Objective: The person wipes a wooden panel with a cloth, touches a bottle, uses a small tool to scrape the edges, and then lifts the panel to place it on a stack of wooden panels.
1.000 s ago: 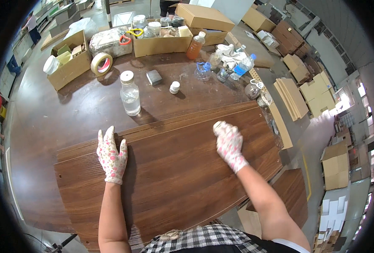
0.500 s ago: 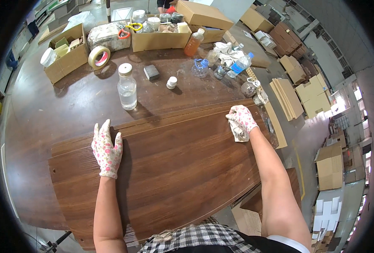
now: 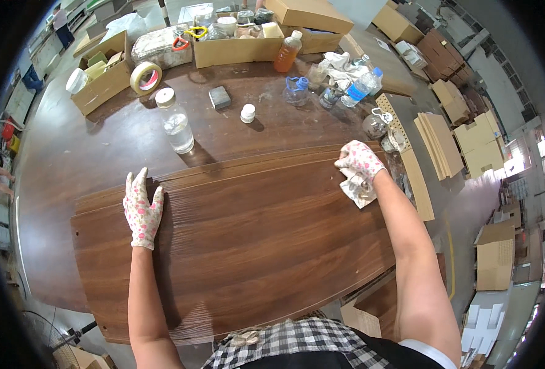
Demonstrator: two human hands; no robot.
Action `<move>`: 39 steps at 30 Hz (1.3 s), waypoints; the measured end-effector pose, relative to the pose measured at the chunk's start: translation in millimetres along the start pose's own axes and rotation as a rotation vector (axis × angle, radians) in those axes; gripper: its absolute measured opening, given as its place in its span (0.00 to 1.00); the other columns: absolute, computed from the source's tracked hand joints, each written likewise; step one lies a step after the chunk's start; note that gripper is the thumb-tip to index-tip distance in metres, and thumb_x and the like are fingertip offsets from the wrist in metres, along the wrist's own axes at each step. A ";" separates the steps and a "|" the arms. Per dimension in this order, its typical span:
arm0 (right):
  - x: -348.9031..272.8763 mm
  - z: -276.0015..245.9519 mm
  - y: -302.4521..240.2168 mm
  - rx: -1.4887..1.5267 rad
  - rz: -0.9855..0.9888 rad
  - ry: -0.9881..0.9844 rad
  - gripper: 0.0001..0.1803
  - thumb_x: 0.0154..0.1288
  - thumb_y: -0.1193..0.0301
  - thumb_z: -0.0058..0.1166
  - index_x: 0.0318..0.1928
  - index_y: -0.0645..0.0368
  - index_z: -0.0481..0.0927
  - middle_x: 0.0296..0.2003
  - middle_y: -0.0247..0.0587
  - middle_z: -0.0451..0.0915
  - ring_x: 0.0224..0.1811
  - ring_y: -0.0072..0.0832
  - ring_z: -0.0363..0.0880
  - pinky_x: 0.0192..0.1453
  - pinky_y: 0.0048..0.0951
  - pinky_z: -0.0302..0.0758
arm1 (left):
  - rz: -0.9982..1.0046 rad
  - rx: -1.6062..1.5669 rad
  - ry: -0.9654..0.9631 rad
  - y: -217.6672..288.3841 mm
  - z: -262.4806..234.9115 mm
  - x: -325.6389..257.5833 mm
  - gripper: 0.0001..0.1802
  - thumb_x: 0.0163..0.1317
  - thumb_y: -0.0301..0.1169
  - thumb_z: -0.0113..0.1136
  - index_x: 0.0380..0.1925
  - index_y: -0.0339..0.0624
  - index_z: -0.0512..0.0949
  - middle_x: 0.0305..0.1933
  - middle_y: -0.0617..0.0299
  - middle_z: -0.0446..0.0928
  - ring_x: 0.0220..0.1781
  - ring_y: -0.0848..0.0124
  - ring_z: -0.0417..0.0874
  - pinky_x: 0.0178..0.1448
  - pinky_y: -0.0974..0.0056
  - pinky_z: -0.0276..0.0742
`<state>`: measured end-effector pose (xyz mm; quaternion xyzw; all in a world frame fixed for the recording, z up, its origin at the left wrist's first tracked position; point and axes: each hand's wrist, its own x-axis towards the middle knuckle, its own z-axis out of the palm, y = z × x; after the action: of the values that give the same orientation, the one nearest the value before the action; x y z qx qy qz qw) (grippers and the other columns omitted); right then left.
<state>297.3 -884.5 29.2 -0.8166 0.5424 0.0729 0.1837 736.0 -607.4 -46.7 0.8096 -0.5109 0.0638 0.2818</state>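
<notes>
Head: right grip (image 3: 362,161) clutches crumpled cloth (image 3: 360,192), left grip (image 3: 142,212) splayed on streaked brown panel (image 3: 266,240)

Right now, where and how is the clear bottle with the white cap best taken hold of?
Probably around the middle of the bottle, below its narrowing shoulder, coming level from the near side: it stands upright, its walls look round, and nothing touches them.

Wood-grain panel (image 3: 254,234) (slightly glossy), cloth rag (image 3: 360,193)
</notes>
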 end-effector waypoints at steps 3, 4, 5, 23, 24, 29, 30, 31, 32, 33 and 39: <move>-3.2 2.1 10.3 0.057 0.042 0.046 0.15 0.45 0.59 0.66 0.27 0.58 0.85 0.28 0.47 0.83 0.34 0.38 0.82 0.43 0.36 0.77 | -0.051 0.003 -0.024 5.1 -0.6 2.4 0.29 0.59 0.37 0.62 0.61 0.47 0.68 0.63 0.56 0.70 0.70 0.56 0.63 0.65 0.53 0.64; -2.7 5.8 5.5 -0.004 -0.030 0.088 0.15 0.45 0.59 0.66 0.29 0.57 0.85 0.29 0.47 0.83 0.36 0.38 0.82 0.44 0.36 0.77 | -0.051 0.055 -0.024 8.9 -3.6 2.7 0.30 0.59 0.37 0.62 0.62 0.47 0.68 0.63 0.55 0.70 0.70 0.57 0.63 0.65 0.54 0.64; -1.1 10.2 -2.3 -0.064 -0.104 0.132 0.15 0.46 0.59 0.66 0.30 0.56 0.85 0.30 0.47 0.83 0.38 0.38 0.82 0.46 0.35 0.77 | -0.060 0.071 -0.013 8.4 -6.2 2.5 0.30 0.59 0.37 0.62 0.62 0.48 0.68 0.63 0.54 0.70 0.70 0.57 0.64 0.65 0.54 0.64; -25.5 33.9 -26.3 -0.116 -0.375 0.397 0.10 0.56 0.63 0.57 0.23 0.53 0.76 0.21 0.36 0.77 0.23 0.29 0.77 0.27 0.31 0.74 | -0.022 0.100 -0.003 3.5 6.6 4.7 0.28 0.60 0.39 0.61 0.60 0.48 0.70 0.62 0.51 0.70 0.68 0.56 0.66 0.65 0.53 0.64; -45.1 44.9 -64.4 -0.578 -0.654 0.460 0.09 0.60 0.63 0.53 0.25 0.50 0.73 0.21 0.31 0.72 0.23 0.25 0.73 0.23 0.28 0.72 | -0.043 0.124 -0.028 2.4 4.5 5.2 0.28 0.60 0.39 0.61 0.61 0.48 0.69 0.63 0.51 0.70 0.68 0.56 0.66 0.65 0.53 0.64; -103.2 64.6 -132.2 -0.191 -0.449 0.341 0.25 0.66 0.55 0.46 0.61 0.49 0.67 0.62 0.50 0.66 0.66 0.43 0.62 0.60 0.54 0.69 | -0.068 0.167 -0.041 -7.1 -1.2 -3.1 0.27 0.62 0.39 0.59 0.62 0.48 0.68 0.65 0.50 0.67 0.67 0.56 0.66 0.65 0.53 0.64; -104.9 36.6 -124.0 -0.227 -0.282 0.253 0.23 0.64 0.57 0.48 0.57 0.51 0.69 0.57 0.47 0.69 0.61 0.42 0.67 0.56 0.54 0.71 | -0.071 0.190 -0.043 -15.8 -3.1 -5.1 0.27 0.63 0.38 0.58 0.62 0.48 0.68 0.65 0.50 0.67 0.67 0.56 0.67 0.66 0.53 0.64; -84.3 43.3 -89.3 -0.222 -0.181 0.318 0.21 0.62 0.59 0.49 0.54 0.51 0.70 0.53 0.44 0.70 0.56 0.42 0.69 0.53 0.53 0.73 | -0.067 0.190 -0.042 -16.8 -2.7 -4.3 0.26 0.63 0.38 0.58 0.61 0.48 0.69 0.66 0.50 0.67 0.68 0.56 0.66 0.66 0.53 0.63; -79.0 31.7 -66.2 -0.223 -0.070 0.416 0.20 0.60 0.61 0.51 0.51 0.52 0.71 0.48 0.44 0.70 0.52 0.42 0.70 0.51 0.49 0.74 | -0.070 0.194 -0.044 -19.1 -3.7 -5.2 0.26 0.63 0.38 0.58 0.61 0.48 0.69 0.66 0.50 0.67 0.68 0.55 0.66 0.66 0.53 0.63; -51.9 43.9 -2.9 -0.457 -0.101 0.465 0.24 0.58 0.59 0.53 0.53 0.55 0.70 0.49 0.45 0.70 0.53 0.40 0.70 0.53 0.43 0.74 | -0.062 0.178 -0.046 -11.1 2.0 -2.3 0.26 0.63 0.38 0.58 0.61 0.48 0.69 0.66 0.50 0.67 0.68 0.55 0.66 0.66 0.53 0.63; -11.3 28.4 178.0 0.152 0.489 0.433 0.23 0.68 0.60 0.43 0.57 0.60 0.72 0.56 0.45 0.75 0.55 0.34 0.76 0.59 0.33 0.73 | -0.019 0.170 -0.043 -19.5 3.7 -1.8 0.25 0.64 0.37 0.57 0.61 0.48 0.69 0.66 0.51 0.67 0.69 0.55 0.65 0.67 0.53 0.62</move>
<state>132.6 -925.3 -32.7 -0.6428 0.7524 -0.1011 0.1019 751.3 -601.7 -58.2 0.8365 -0.5021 0.0868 0.2014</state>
